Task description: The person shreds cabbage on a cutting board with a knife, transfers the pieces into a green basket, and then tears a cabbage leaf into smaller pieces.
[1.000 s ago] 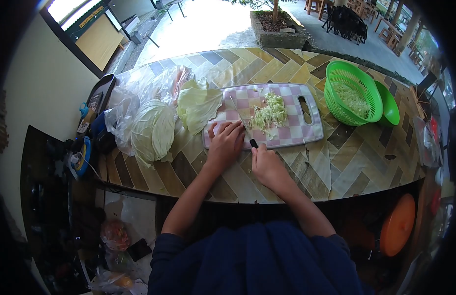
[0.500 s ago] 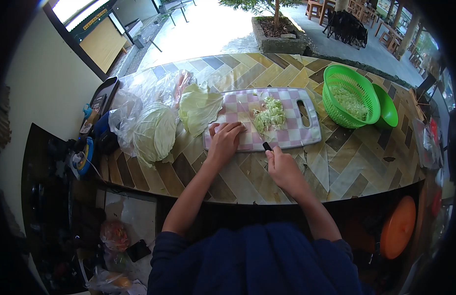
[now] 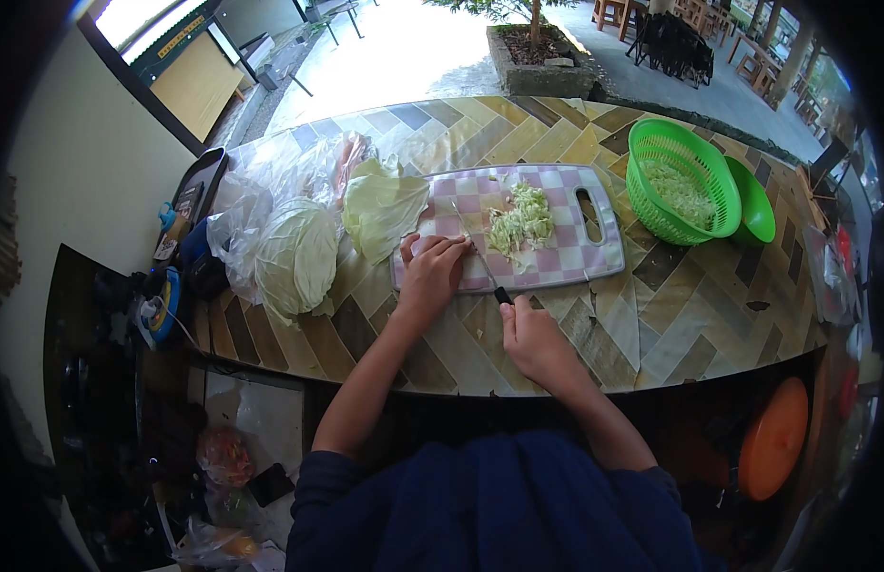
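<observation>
A pink-and-white checked cutting board (image 3: pixel 566 259) lies on the table, with a heap of shredded cabbage (image 3: pixel 524 221) on it. My right hand (image 3: pixel 532 336) is closed round the black handle of a knife (image 3: pixel 480 253), whose blade points up-left across the board, beside my left hand's fingertips. My left hand (image 3: pixel 434 276) presses on the board's left part with bent fingers; what lies under them is mostly hidden. Left of the board are a loose cabbage leaf (image 3: pixel 380 212) and a larger piece of cabbage (image 3: pixel 297 257).
Clear plastic bags (image 3: pixel 240 214) lie behind the cabbage. At the right, a green basket (image 3: pixel 666 217) holds shredded cabbage, with a green bowl (image 3: pixel 758 214) beside it. A dark tray (image 3: pixel 205 176) and blue items stand at the left edge. An orange round object (image 3: pixel 773 439) is below the table.
My right hand and the knife have moved left, bringing the blade close to my left hand. My left hand has stayed nearly in place.
</observation>
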Demonstrator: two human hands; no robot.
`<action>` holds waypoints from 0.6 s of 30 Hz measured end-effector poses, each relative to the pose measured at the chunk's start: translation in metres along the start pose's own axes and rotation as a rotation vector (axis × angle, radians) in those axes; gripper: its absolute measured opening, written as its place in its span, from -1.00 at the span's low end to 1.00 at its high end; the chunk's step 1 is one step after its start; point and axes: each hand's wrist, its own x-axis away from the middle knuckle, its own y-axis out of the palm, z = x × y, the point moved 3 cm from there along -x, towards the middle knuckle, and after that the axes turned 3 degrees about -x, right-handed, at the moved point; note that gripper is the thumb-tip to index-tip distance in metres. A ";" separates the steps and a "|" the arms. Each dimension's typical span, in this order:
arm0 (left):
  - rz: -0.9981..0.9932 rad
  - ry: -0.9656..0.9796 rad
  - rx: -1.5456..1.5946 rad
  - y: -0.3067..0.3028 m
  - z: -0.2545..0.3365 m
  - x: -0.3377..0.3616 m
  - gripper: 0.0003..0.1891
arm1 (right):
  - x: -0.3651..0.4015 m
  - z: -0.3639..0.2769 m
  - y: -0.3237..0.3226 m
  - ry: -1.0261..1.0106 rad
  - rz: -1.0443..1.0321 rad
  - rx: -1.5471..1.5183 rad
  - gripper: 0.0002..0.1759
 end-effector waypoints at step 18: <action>-0.005 -0.009 -0.072 0.000 0.001 0.002 -0.78 | -0.010 -0.002 -0.003 0.032 -0.033 0.217 -0.56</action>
